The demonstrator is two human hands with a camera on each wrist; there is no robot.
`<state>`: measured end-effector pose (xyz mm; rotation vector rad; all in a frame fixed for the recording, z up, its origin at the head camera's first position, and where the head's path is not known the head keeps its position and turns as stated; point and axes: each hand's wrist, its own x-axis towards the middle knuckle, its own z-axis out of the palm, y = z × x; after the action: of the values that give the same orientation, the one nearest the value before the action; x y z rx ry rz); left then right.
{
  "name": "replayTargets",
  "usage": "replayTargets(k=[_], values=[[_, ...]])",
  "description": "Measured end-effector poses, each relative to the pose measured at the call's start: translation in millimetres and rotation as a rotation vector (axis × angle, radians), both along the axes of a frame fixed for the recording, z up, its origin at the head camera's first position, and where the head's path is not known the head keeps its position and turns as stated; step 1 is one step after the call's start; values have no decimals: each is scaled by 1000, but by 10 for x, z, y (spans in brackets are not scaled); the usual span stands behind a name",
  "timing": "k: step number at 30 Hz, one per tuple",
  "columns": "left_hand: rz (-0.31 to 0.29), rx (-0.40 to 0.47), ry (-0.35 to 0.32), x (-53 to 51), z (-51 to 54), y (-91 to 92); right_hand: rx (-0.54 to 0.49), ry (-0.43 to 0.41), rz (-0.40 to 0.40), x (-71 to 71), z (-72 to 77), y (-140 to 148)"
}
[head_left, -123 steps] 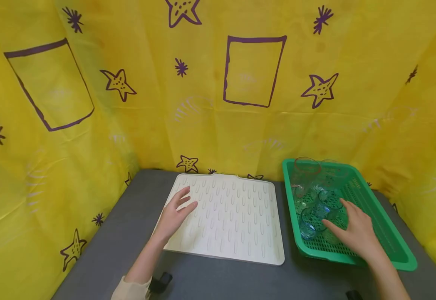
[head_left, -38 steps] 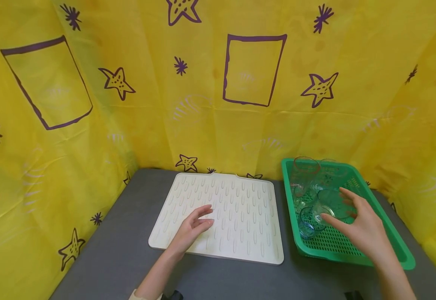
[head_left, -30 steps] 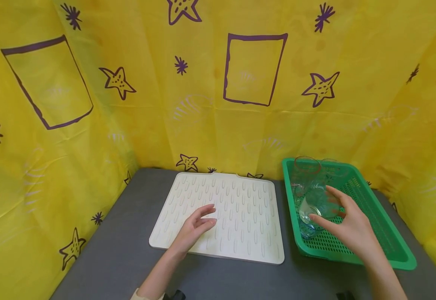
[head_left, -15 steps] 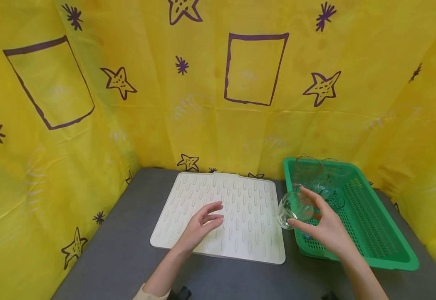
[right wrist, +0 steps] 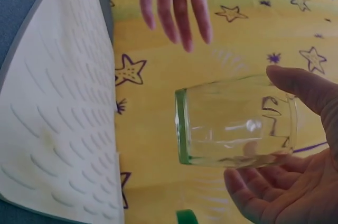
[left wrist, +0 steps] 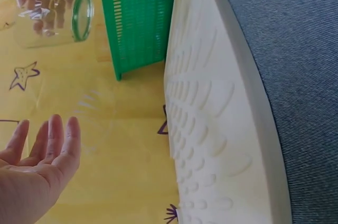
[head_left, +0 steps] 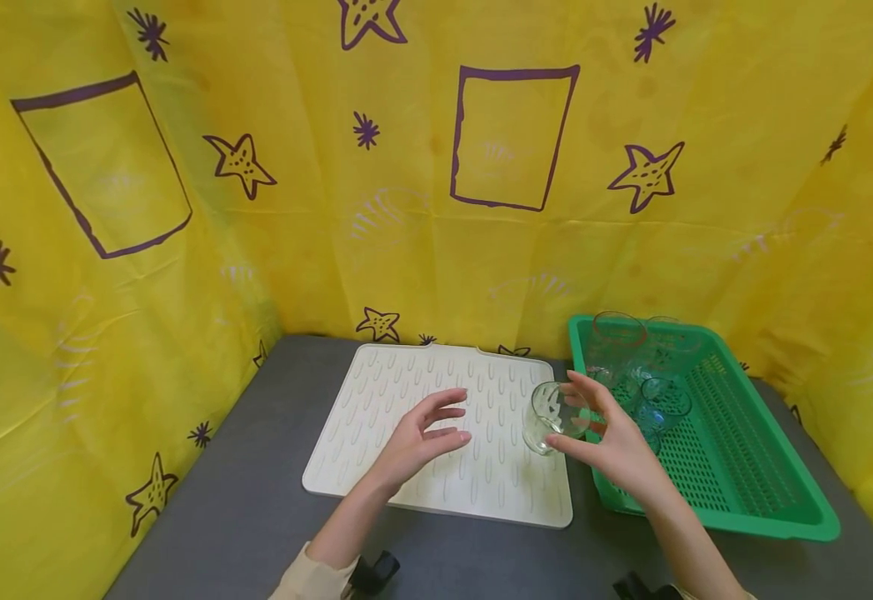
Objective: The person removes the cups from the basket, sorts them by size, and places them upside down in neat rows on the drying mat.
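Observation:
My right hand (head_left: 616, 442) holds a clear drinking glass (right wrist: 227, 123) with a green-tinted base between thumb and fingers. In the right wrist view the thumb lies near the rim on one side and the fingers lie along the other. The glass is in the air over the right part of a white ridged drying mat (head_left: 406, 392), apart from it. Over the middle of the mat is my left hand (head_left: 417, 437), fingers relaxed and spread, with nothing in it. The left wrist view shows its palm (left wrist: 31, 187) apart from the glass.
A green perforated basket (head_left: 774, 527) stands right of the mat. Inside are several glasses, including a tall one with a reddish rim (head_left: 620, 315) and a blue one (head_left: 661, 408). A yellow curtain (head_left: 294, 208) with drawings hangs behind the dark table (head_left: 234, 467).
The right hand has lifted the clear glass from the basket and carried it left over the mat. The left hand has moved toward the right over the mat.

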<state>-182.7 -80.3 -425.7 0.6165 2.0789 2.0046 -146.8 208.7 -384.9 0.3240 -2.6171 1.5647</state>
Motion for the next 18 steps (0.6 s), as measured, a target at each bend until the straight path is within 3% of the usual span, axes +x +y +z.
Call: replayTargets(k=[8, 14, 18], values=[[-50, -1, 38, -53, 52, 91, -37, -20, 43, -75, -96, -104], [-65, -64, 85, -83, 76, 202, -58, -23, 77, -115, -167, -190], [-62, -110, 99, -1, 248, 262, -81, -13, 112, -113, -200, -245]])
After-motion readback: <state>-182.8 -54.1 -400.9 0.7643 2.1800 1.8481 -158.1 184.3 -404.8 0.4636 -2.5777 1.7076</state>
